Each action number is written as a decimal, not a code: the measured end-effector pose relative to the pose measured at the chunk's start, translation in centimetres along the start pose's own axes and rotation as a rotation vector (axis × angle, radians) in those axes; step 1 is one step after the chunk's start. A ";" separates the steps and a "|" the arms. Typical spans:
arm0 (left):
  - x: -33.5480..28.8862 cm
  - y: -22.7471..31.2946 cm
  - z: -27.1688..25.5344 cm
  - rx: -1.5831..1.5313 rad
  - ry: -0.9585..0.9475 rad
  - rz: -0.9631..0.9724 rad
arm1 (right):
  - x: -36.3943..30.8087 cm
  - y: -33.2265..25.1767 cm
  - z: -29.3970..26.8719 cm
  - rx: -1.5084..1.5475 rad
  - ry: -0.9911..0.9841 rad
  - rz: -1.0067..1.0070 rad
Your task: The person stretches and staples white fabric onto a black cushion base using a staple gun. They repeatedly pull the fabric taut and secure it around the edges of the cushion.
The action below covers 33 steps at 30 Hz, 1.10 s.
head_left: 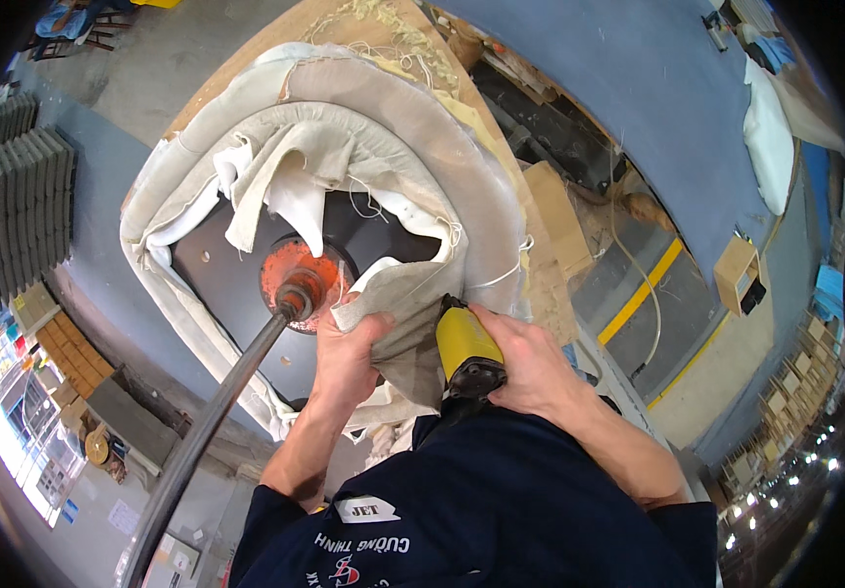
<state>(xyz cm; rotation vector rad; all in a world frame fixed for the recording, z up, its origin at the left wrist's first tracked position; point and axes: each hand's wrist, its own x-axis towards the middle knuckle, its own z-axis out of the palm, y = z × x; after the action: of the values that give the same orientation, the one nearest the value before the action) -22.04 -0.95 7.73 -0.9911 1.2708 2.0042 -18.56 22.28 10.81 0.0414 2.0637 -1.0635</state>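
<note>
My left hand (pixel 347 355) is closed on the loose edge of a beige upholstery fabric (pixel 408 312), drawn toward me over the rim of an upturned padded seat (pixel 405 147). Wrapped round a yellow and black staple gun (pixel 467 343), my right hand (pixel 538 363) sits just right of the left one. The gun's front end touches or nearly touches the fabric at the rim; the exact contact is hidden. Inside the padded ring lies a dark base panel (pixel 383 233). An orange-red disc (pixel 275 267) on a metal rod (pixel 221 397) stands against that panel, beside my left hand. White wadding (pixel 297 211) pokes out under a fabric fold at the far side.
Beneath the seat is a wooden board (pixel 540 211) with yellowish scraps and threads. The rod slants down to the lower left. A hose (pixel 659 323) hangs at right over a yellow-striped floor. A stack of grey panels (pixel 25 201) stands far left; a small carton (pixel 738 274) is at right.
</note>
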 end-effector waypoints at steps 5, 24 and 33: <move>1.7 -0.9 -2.9 -0.059 -0.016 -0.010 | 2.8 -3.6 0.7 -0.126 -0.069 0.209; 0.4 -2.8 -5.8 1.088 0.419 0.726 | 2.5 2.4 -4.2 -0.192 -0.011 -0.186; -2.7 -2.5 2.5 1.470 0.983 1.139 | 3.9 5.7 -4.3 -0.122 -0.218 -0.214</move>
<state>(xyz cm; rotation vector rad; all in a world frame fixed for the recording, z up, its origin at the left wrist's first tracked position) -19.26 2.16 9.39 -0.3328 3.4803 0.2328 -21.87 27.76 5.80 -0.3491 1.9601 -1.0174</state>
